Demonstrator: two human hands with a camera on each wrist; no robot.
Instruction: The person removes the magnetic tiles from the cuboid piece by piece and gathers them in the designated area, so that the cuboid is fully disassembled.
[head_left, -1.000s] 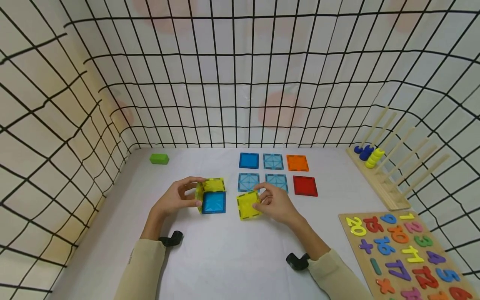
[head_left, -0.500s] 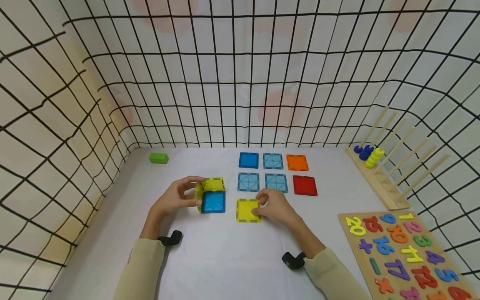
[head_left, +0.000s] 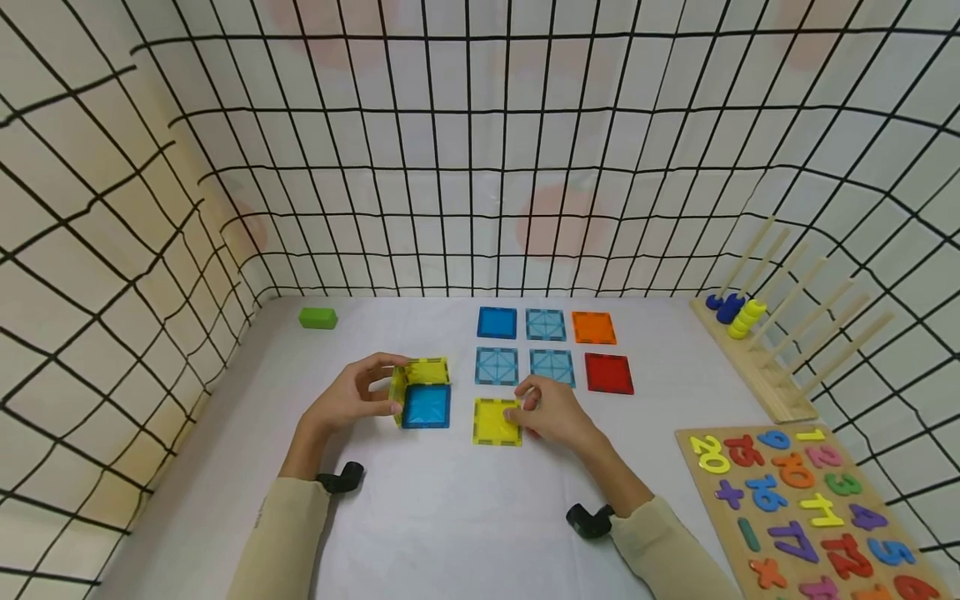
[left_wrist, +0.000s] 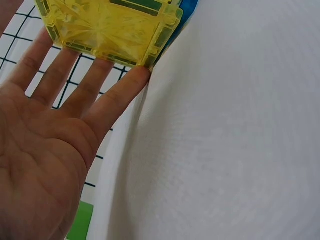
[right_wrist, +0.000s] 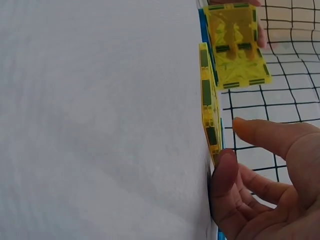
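Note:
Two yellow magnetic tiles stand at right angles, a left wall [head_left: 397, 394] and a back wall [head_left: 426, 370], along a blue magnetic tile [head_left: 426, 407]. My left hand [head_left: 352, 396] spans the left wall from outside, thumb near its front end and fingers behind; in the left wrist view fingertips [left_wrist: 136, 75] touch its edge. To the right, another yellow magnetic tile [head_left: 492, 423] lies on the table. Over its right side is my right hand [head_left: 553, 414]. In the right wrist view one fingertip [right_wrist: 227, 162] meets the tile's edge [right_wrist: 206, 90], while another digit stays apart above it.
Behind my right hand lie flat tiles in two rows: blue [head_left: 497, 322], pale blue [head_left: 497, 367], orange [head_left: 594, 327] and red [head_left: 609, 373]. A green block [head_left: 318, 318] sits back left. On the right are a peg rack [head_left: 757, 358] and a number board [head_left: 795, 492]. Black mesh surrounds the table.
The right yellow tile was tilted in my right hand a second ago and now lies flat, slightly nearer me. My right thumb and fingers have spread apart. The left hand has stayed in place.

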